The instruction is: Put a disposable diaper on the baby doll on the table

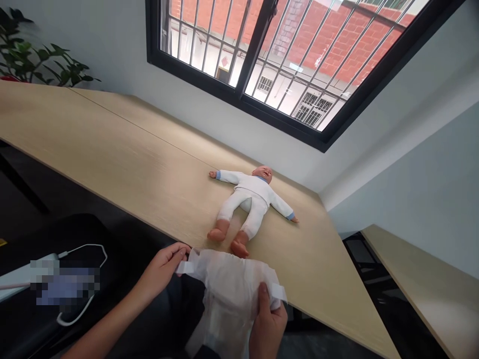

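A white diaper (232,284) hangs unfolded between my two hands at the table's front edge, its lower end reaching down toward my lap. My left hand (166,264) pinches its left side beside a white fastening tab. The other side is gripped by my right hand (268,316), thumb on top, just below the right tab. Beyond the diaper a baby doll (252,192) lies face up on the table, dressed in a white top with blue cuffs and white trousers. Its arms are spread and its bare feet point toward me, close to the diaper's upper edge.
The long wooden table (123,144) runs along the wall under a barred window (239,94). A leafy plant (45,62) stands at the far left. On a black chair (86,229) at lower left lie a white power strip (22,276) and a cable. Another wooden surface (422,279) is at right.
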The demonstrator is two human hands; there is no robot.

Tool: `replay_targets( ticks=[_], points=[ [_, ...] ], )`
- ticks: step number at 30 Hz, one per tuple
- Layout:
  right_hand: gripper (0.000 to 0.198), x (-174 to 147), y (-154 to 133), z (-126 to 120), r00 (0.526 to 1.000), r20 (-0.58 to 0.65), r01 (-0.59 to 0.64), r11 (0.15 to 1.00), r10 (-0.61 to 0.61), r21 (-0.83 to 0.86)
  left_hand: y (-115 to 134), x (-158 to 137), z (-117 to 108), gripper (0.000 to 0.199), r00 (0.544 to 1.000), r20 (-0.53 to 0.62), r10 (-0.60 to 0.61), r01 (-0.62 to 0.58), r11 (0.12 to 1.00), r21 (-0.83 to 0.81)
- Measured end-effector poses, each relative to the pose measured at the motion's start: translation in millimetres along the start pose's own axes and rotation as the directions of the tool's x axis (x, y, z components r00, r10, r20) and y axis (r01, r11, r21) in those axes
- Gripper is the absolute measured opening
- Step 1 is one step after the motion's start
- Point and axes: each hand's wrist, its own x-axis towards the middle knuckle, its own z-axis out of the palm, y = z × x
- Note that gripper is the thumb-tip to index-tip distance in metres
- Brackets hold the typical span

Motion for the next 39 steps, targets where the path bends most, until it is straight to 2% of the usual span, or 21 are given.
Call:
replay_targets(
  ticks=[4,7,9,14,20,23,27,30,33,36,39],
  points=[
    [0.065,6,-8,-9,1.0,-0.002,0.016,0.999,-0.016,-0.031,3,4,-6,0.043,0.999,-0.026,-0.029,0.031,0.996,0.087],
    [0.067,11,-8,-16,1.0,-0.01,-0.019,1.0,0.019,-0.025,15,7,-6,0.038,0.996,-0.014,0.084,-0.08,0.981,0.174],
    [0.067,12,-7,-19,1.0,-0.016,-0.025,1.0,0.025,0.006,26,9,-1,0.035,0.987,0.036,0.154,-0.158,0.963,0.218],
    [0.06,4,-11,-22,0.999,0.036,0.0,0.999,-0.002,0.044,47,8,23,0.039,0.965,0.224,0.137,-0.205,0.926,0.316],
    [0.07,-10,-23,-16,0.982,0.076,-0.182,0.972,0.172,0.149,63,1,56,0.031,0.936,0.315,0.158,-0.279,0.878,0.388],
    [0.071,-15,-30,-13,0.98,0.111,-0.177,0.977,0.164,0.119,61,-4,64,0.023,0.914,0.367,0.173,-0.316,0.871,0.376],
    [0.07,-20,-38,-12,0.98,0.161,-0.125,0.99,0.113,0.069,57,-9,65,0.018,0.903,0.385,0.19,-0.343,0.859,0.381],
    [0.068,-20,-42,-12,0.975,0.187,-0.142,0.985,0.122,0.098,60,-11,64,0.021,0.91,0.353,0.216,-0.353,0.851,0.389],
    [0.066,-20,-44,-10,0.964,0.23,-0.165,0.98,0.136,0.112,63,-11,61,0.02,0.9,0.329,0.287,-0.413,0.802,0.43],
    [0.066,-20,-44,-9,0.956,0.253,-0.189,0.973,0.151,0.132,64,-9,57,0.028,0.856,0.385,0.344,-0.502,0.73,0.464],
    [0.067,-19,-45,-9,0.949,0.268,-0.215,0.964,0.168,0.156,66,-10,53,0.041,0.83,0.488,0.27,-0.511,0.718,0.473]
  ],
)
